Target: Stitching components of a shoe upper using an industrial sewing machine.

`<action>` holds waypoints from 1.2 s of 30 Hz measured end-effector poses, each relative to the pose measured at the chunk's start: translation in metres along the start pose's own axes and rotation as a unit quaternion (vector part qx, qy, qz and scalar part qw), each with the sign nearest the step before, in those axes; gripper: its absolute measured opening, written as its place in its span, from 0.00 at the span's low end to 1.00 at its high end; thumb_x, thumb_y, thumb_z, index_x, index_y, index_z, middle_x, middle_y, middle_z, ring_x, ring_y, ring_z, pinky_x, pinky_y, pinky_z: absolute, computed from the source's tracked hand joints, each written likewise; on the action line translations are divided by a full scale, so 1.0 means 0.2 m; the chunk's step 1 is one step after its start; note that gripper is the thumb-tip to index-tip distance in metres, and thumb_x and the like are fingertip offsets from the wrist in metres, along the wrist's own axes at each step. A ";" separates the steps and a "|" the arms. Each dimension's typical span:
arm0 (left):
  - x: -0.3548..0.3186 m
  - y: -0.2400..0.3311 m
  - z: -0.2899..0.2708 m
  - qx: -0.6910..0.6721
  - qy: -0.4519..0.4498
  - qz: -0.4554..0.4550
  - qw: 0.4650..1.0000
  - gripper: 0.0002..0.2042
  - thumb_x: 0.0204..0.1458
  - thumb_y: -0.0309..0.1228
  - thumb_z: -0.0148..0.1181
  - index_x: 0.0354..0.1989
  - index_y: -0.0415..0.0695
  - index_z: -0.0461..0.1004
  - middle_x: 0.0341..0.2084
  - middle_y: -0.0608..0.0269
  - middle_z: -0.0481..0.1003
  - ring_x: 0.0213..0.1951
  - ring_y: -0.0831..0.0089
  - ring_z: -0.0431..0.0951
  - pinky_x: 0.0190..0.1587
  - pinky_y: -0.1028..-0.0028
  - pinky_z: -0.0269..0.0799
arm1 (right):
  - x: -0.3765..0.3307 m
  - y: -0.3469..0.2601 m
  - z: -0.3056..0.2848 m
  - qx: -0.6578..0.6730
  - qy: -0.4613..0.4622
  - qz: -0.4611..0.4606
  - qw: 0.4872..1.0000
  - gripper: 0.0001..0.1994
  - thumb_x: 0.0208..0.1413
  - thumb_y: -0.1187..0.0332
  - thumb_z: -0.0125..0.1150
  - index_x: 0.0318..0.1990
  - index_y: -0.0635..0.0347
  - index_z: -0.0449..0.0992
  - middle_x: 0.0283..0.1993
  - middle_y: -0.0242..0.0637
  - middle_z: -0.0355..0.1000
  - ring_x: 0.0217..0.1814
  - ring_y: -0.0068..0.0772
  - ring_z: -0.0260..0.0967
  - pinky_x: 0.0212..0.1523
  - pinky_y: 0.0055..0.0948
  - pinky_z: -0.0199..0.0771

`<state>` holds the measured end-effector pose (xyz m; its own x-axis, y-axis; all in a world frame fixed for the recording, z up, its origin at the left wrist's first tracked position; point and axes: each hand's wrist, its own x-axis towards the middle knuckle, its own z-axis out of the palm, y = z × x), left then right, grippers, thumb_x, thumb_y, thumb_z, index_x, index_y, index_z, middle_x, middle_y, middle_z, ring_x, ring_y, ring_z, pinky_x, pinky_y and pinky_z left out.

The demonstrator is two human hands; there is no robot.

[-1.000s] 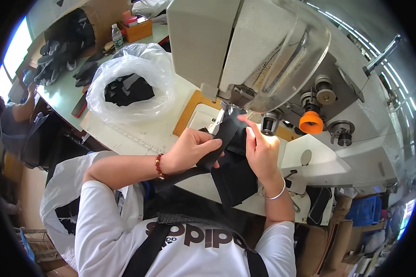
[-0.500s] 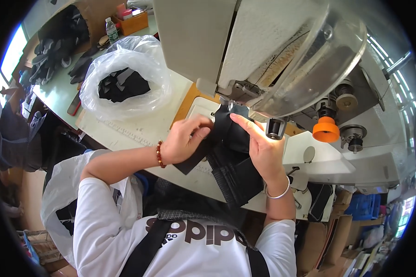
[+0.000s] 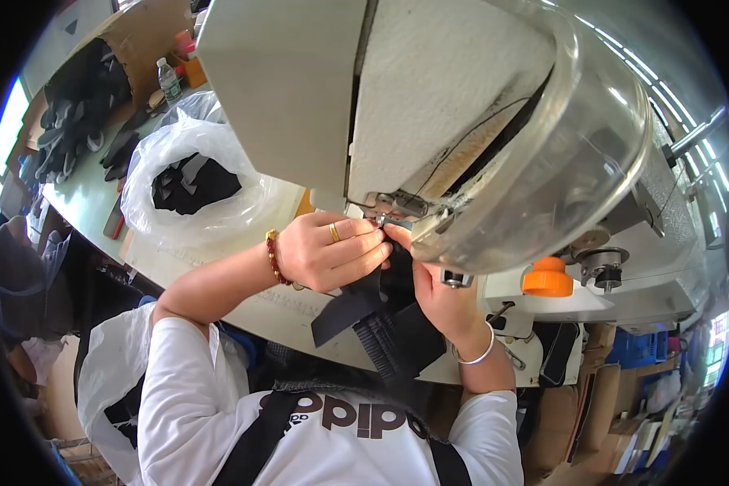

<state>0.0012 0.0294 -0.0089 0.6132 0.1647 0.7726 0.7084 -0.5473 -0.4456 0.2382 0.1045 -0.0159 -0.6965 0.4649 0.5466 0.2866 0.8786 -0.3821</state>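
Observation:
Under the head of a large sewing machine [image 3: 283, 89], both hands meet close to the needle area. My left hand [image 3: 328, 251] has its fingers pinched together on the upper end of a black fabric piece [image 3: 381, 304]. My right hand [image 3: 445, 300] grips the same fabric from the right, its index fingertip against my left fingertips. Below my hands the fabric hangs toward the table edge, with a flat strip to the left and a ribbed, gathered band [image 3: 377, 344]. My fingers hide the exact spot they pinch, and the needle cannot be made out.
A clear plastic guard [image 3: 599, 138] and an orange knob [image 3: 547, 277] jut out right of my hands. On the table [image 3: 170, 255] stands a plastic bag [image 3: 142, 198] of black pieces. Farther back are dark gloves [image 3: 69, 142] and a bottle [image 3: 168, 81].
My left hand has moved right and up to the needle area and closed in a pinch. My right index finger, stretched out before, has bent in beside it. The view has moved closer to the machine.

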 end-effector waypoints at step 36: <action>-0.02 0.07 -0.05 -0.050 -0.016 -0.091 0.994 0.12 0.42 0.22 0.68 0.38 0.39 0.84 0.40 0.56 0.81 0.39 0.68 0.85 0.34 0.75 0.83 | -0.08 -0.03 -0.03 -0.078 0.030 -0.082 0.993 0.24 0.60 0.84 0.57 0.63 0.55 0.81 0.42 0.43 0.82 0.34 0.39 0.79 0.40 0.35 0.79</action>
<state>0.0044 0.0125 -0.0133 0.4898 0.2942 0.8207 0.7712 -0.5852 -0.2505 0.2517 0.0917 -0.0182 -0.7036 0.3153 0.6368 0.2740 0.9473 -0.1662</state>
